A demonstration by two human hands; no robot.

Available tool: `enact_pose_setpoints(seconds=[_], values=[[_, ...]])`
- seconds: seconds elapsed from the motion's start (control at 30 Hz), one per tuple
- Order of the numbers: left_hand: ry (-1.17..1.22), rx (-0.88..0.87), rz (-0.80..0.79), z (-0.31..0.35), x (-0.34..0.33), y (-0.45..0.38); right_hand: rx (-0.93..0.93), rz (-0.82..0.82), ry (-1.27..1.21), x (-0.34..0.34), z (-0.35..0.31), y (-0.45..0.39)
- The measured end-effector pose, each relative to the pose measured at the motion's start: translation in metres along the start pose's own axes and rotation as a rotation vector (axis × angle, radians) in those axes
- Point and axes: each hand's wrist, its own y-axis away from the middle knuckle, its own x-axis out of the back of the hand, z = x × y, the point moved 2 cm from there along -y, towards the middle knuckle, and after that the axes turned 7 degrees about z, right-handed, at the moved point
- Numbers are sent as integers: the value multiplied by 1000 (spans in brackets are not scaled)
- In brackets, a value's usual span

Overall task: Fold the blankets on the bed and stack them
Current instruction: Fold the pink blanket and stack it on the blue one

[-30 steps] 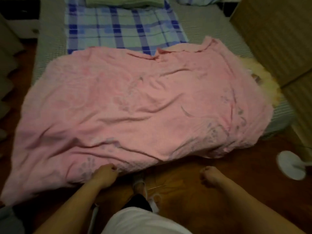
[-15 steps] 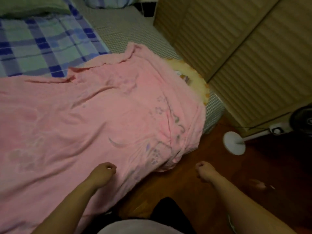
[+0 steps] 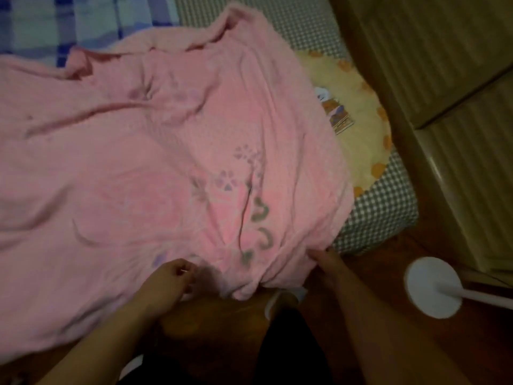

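Observation:
A large pink blanket (image 3: 155,162) with grey flower prints lies spread and wrinkled over the bed, its near edge hanging over the bed's side. My left hand (image 3: 169,279) has its fingers curled at that near edge; whether it pinches cloth I cannot tell. My right hand (image 3: 326,259) grips the blanket's near right corner, fingers tucked into the folds. A yellow blanket (image 3: 358,112) with orange spots peeks out from under the pink one at the right. At the top left lies a blue plaid blanket (image 3: 83,20).
The bed's grey checked mattress cover (image 3: 372,218) shows at the right corner. A wooden slatted wardrobe (image 3: 444,79) stands close to the right. A white fan base (image 3: 433,287) sits on the wooden floor (image 3: 361,245) at the lower right.
I have moved right along the bed and leaned in. My right hand went from hanging free over the floor to the blanket's near right corner; my left hand came to the near edge.

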Motion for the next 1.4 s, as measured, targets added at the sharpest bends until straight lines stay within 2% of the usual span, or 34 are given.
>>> enact_pose_setpoints(seconds=[0.07,0.13,0.2,0.27,0.33,0.4,0.47,0.53,0.57,0.6,0.67,0.73,0.77,0.83,0.9,0.97,1.0,1.07,1.13,1.2,1.27,1.33,1.4], values=[[20,96,10,-6,-32,22,-32,-88,72,9,0,-4],[59,144,-18,-10,-64,49,110,-12,172,35,-4,5],[89,165,-38,-5,-98,75,201,107,62,75,-9,17],[114,156,-62,5,-133,96,165,206,-213,116,-22,31],[119,105,-93,12,-164,110,143,194,-273,151,-48,44],[134,62,-134,19,-185,120,232,72,-38,175,-78,61],[118,2,-175,26,-202,129,292,-160,84,187,-104,83],[119,-61,-175,32,-214,138,241,-411,208,195,-119,88],[122,-79,-160,35,-218,143,242,-447,406,200,-124,84],[129,-89,-137,37,-222,150,248,-400,655,206,-127,76],[142,-99,-98,40,-226,163,390,-86,1067,225,-135,50],[120,-104,-75,42,-226,177,413,130,1116,246,-137,40],[105,-98,-64,43,-223,183,430,159,1100,254,-135,43],[84,-77,-40,48,-215,193,493,72,1120,258,-129,54],[65,-96,-29,64,-213,199,609,-104,1036,256,-128,68],[61,-136,-87,94,-224,205,655,-265,882,246,-132,80],[77,-169,-150,113,-237,207,624,-324,786,237,-135,84],[125,-324,-180,162,-268,210,315,-377,418,215,-156,95],[209,-443,6,209,-290,204,-58,-427,40,190,-186,104],[215,-479,277,247,-287,189,-223,-456,-204,167,-225,111],[149,-544,530,267,-267,175,-236,-461,-295,150,-259,120],[178,-505,736,276,-231,164,-173,-421,-299,138,-282,122],[455,-381,719,287,-185,154,-75,-386,-219,126,-299,114]])
